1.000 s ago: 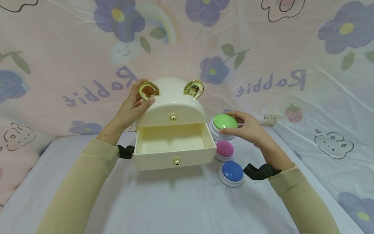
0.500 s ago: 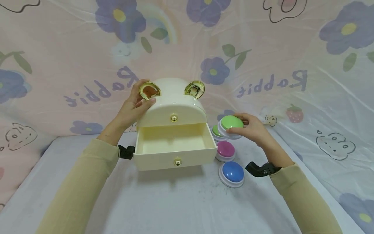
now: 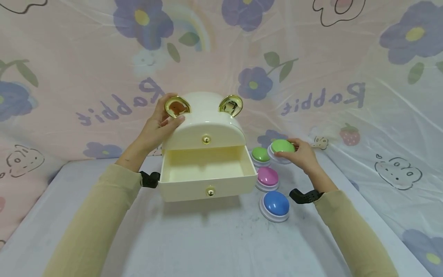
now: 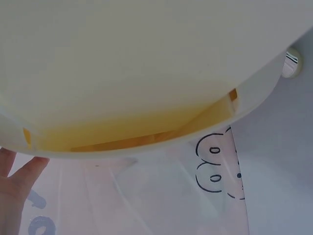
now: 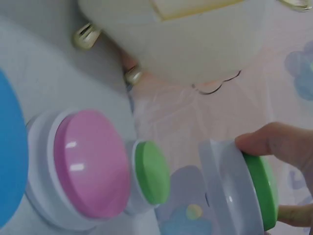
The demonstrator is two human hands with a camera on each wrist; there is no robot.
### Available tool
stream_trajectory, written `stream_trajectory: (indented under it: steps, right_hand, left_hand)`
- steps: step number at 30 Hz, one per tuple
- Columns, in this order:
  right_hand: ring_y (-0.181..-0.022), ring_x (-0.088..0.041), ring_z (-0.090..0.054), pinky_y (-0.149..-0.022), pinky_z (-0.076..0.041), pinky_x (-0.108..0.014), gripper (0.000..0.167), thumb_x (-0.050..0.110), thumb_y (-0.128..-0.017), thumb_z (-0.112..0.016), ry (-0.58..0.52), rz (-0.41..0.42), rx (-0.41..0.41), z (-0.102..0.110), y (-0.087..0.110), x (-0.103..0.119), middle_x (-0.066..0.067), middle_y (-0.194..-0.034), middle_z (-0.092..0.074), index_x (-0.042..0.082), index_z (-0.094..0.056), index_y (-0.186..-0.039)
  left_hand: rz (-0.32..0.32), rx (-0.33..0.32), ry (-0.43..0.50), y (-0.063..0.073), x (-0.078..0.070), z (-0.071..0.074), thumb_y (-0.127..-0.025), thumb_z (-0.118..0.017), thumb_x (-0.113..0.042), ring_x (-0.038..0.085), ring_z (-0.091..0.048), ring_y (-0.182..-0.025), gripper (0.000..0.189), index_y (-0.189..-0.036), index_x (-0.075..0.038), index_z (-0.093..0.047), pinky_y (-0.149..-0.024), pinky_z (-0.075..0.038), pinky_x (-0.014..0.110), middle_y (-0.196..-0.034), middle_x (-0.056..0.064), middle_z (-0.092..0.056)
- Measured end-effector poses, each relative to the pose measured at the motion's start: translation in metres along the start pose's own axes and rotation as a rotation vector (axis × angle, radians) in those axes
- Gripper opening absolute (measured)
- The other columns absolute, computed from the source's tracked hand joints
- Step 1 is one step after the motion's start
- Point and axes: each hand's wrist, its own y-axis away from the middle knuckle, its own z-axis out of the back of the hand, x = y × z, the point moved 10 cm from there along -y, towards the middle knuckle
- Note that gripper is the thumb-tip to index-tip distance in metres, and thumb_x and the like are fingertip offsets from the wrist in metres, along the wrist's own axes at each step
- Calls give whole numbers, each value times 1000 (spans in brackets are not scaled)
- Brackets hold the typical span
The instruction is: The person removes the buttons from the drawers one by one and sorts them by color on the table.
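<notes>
Fingers [image 3: 297, 141] of the right hand [image 3: 303, 156] clamped on a green button [image 3: 282, 146] with a white base, thumb on the near side; raised above the table [image 3: 194, 238], to the right of a white drawer box [image 3: 207, 129]; fingers of the left hand [image 3: 155, 129] curled round the box's left gold ear [image 3: 167, 109], partly hidden behind it, thumb in front; lower drawer [image 3: 187, 193] pulled out, upper drawer [image 3: 225, 135] closed, with a gold knob [image 3: 206, 139] on its front; between box and held button, a second green button [image 3: 260, 154] on the table; nearer the person, a pink button [image 3: 268, 176] just beside the lower drawer; nearest, a blue button [image 3: 276, 204]; behind everything, a cloth [image 3: 214, 57] printed with purple flowers and mirrored "Rabbit" lettering; on each wrist, a black strap [image 3: 150, 179] below a beige sleeve [image 3: 100, 204].
</notes>
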Motion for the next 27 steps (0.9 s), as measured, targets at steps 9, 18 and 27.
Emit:
stream_trajectory:
  steps: [9, 18, 27]
  right_hand:
    - [-118, -43, -48, -99, -41, -53, 81, 36, -80, -76, 76, 11, -107, -5, -13, -14, -33, -131, -49, -8, -41, -138]
    - [-124, -44, -41, -103, -35, -55, 80, 35, -82, -72, 39, -74, -144, -11, -21, -39, -33, -137, -43, -10, -39, -139]
    - [-126, -45, -37, -105, -32, -54, 88, 45, -78, -74, 24, -137, -171, -13, -28, -63, -32, -138, -40, -10, -40, -138]
  left_hand:
    - [3, -6, 2, 1, 1, 3, -96, -58, -27, 29, -30, -143, 63, -145, -42, -21, -113, -22, 56, -141, 11, -44]
    - [12, -1, -12, 1, 2, 2, -96, -58, -29, 31, -28, -144, 65, -147, -39, -20, -115, -21, 55, -144, 10, -40]
    - [3, 0, -25, 0, 1, 1, -95, -59, -32, 29, -29, -143, 64, -146, -41, -20, -116, -20, 52, -144, 8, -41]
